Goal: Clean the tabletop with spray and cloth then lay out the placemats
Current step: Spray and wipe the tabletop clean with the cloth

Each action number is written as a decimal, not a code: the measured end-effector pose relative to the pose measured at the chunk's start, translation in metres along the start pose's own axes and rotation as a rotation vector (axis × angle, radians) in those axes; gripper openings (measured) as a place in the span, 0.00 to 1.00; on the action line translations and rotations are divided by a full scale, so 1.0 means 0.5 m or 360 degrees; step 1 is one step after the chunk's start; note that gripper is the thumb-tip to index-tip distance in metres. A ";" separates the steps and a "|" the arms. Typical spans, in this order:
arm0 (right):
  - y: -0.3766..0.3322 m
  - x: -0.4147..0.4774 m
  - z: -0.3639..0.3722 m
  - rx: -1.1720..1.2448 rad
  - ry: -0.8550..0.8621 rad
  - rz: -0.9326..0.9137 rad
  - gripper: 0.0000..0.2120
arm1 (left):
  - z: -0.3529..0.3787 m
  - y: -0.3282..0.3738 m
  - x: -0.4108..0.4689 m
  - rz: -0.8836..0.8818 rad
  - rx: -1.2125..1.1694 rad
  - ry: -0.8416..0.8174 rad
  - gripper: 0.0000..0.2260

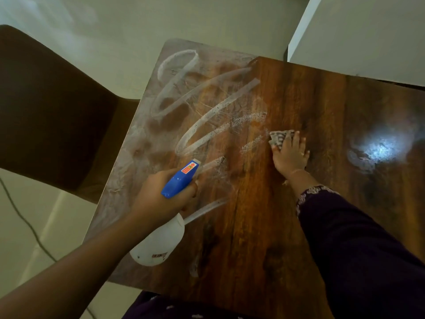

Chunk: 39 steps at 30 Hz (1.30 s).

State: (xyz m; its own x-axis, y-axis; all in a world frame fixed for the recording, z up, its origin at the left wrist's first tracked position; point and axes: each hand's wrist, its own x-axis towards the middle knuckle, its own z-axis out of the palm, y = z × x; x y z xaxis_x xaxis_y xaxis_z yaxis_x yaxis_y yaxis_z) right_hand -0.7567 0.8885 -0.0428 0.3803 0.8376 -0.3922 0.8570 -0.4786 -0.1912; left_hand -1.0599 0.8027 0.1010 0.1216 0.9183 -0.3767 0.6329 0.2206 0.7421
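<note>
Cloth (279, 138) on tabletop (276, 215), right of spray bottle (165, 226).

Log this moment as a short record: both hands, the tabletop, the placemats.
left hand: grips the spray bottle, nozzle pointing over the tabletop
right hand: presses the cloth flat on the wood, mid-table
tabletop: white looping streaks over the left half; right half dark, glossy wood
placemats: none in view
beside table: dark chair on the left
</note>
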 end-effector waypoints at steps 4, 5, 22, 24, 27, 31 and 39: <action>-0.108 -0.039 0.038 -0.0108 0.0106 -0.0270 0.30 | -0.017 -0.012 0.013 -0.0022 -0.0040 -0.0024 0.05; -0.137 -0.069 0.057 -0.0141 0.0108 -0.0440 0.30 | -0.020 -0.014 0.017 -0.0023 -0.0042 -0.0042 0.05; -0.044 0.011 0.006 0.0032 0.0119 0.0134 0.30 | -0.056 -0.025 0.034 0.0013 -0.0133 -0.0085 0.09; -0.098 -0.019 0.028 -0.0078 0.0169 -0.0079 0.30 | -0.059 -0.037 0.032 0.0013 -0.0130 -0.0116 0.09; -0.171 -0.117 0.089 -0.0202 0.0128 -0.0629 0.30 | -0.067 -0.049 0.031 0.0029 -0.0080 -0.0195 0.07; -0.160 -0.236 0.142 -0.0296 -0.0031 -0.1081 0.29 | -0.074 -0.051 0.030 0.0059 -0.0125 -0.0278 0.09; -0.013 -0.162 0.081 -0.0166 0.0081 -0.0249 0.29 | -0.083 -0.076 -0.002 0.0054 -0.0111 -0.0402 0.05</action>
State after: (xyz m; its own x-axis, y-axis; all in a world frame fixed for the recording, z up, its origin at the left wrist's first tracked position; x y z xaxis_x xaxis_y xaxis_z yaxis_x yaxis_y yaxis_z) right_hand -0.8073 0.8133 -0.0462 0.2543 0.9132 -0.3184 0.9374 -0.3137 -0.1512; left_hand -1.1158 0.8073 0.0963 0.3347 0.8162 -0.4709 0.5718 0.2213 0.7900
